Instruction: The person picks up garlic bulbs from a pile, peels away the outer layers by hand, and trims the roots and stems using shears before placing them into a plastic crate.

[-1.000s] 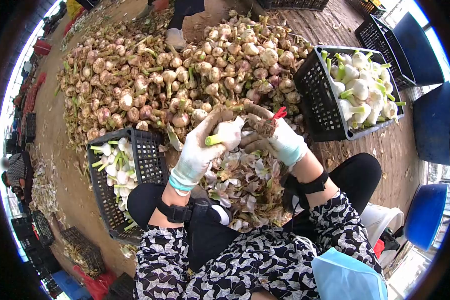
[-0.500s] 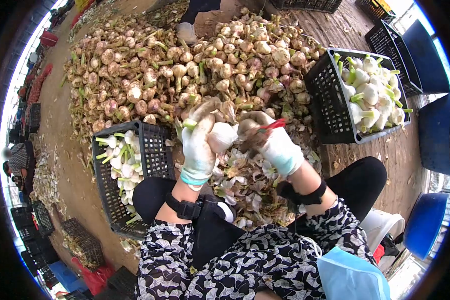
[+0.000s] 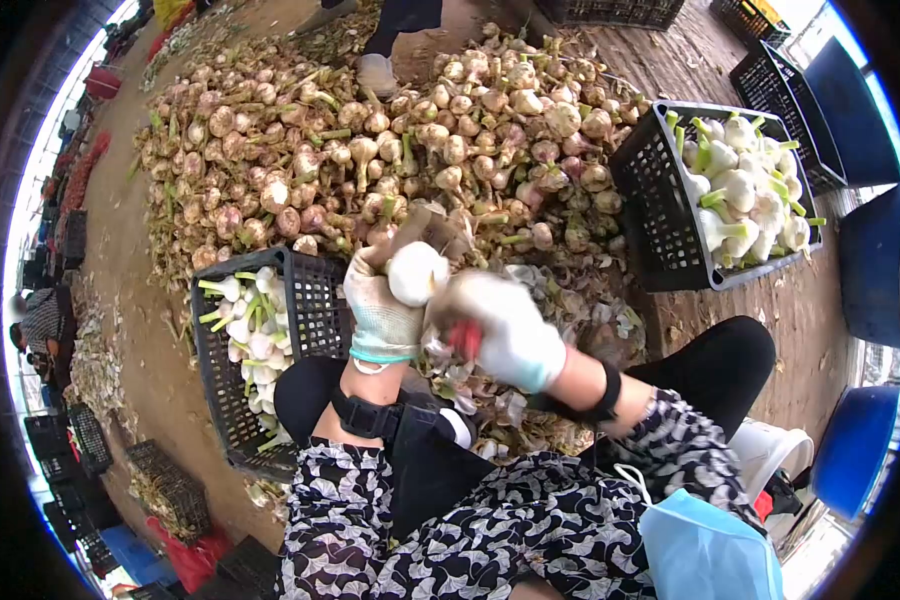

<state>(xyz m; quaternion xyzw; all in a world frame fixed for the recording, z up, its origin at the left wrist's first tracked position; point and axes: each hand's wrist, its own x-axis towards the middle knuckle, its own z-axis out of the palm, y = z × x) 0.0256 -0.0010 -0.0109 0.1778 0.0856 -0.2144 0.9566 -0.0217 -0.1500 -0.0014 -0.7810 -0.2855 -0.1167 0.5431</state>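
The left hand [image 3: 385, 300], in a soiled white glove, is curled partly open around a peeled garlic bulb [image 3: 417, 274], smooth and white with a small tan mark. The right hand [image 3: 500, 330], blurred, is closed around something red [image 3: 465, 339], perhaps a tool handle, just beside the bulb. Both are above loose skins [image 3: 500, 415], between two black crates [image 3: 660, 215] [image 3: 315, 310] of white garlic. No writing can be read.

The left hand [image 3: 381, 305] holds a white garlic bulb [image 3: 417, 274], the right hand [image 3: 502, 325] a blurred red object [image 3: 465, 339].
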